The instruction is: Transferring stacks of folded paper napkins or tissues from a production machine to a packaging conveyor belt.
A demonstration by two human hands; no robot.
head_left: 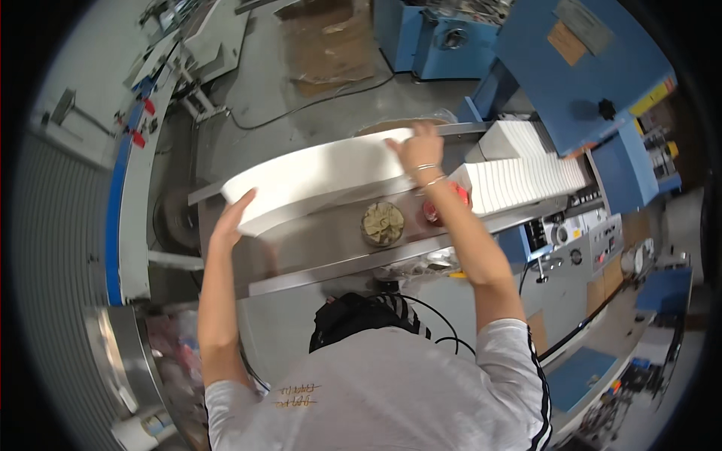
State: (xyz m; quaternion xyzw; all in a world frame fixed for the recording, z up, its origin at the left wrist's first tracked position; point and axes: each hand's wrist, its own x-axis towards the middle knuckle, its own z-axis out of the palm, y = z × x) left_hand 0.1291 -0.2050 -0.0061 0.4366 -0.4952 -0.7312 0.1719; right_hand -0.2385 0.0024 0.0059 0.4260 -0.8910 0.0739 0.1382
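A long white block (320, 171), which looks like a stack of folded tissue paper, spans the metal trough (293, 259) in front of me. My left hand (229, 220) presses on its left end, thumb along the end face. At the far right end my right hand (420, 150) grips the block, with a bracelet on that wrist. Between the block and the near rail stands a round container (382, 224) with crumpled pale-green stuff on top. Beside it, partly behind my right forearm, is a red object (432, 211). More white folded stacks (519, 183) lie in a row to the right.
A blue machine housing (583, 68) rises at the right, over the end of the row of stacks. Rails (346, 265) edge the trough. Left of it stands a blue-edged machine table (124, 195). A black cable (316, 100) and brown cardboard (327, 45) lie on the floor beyond.
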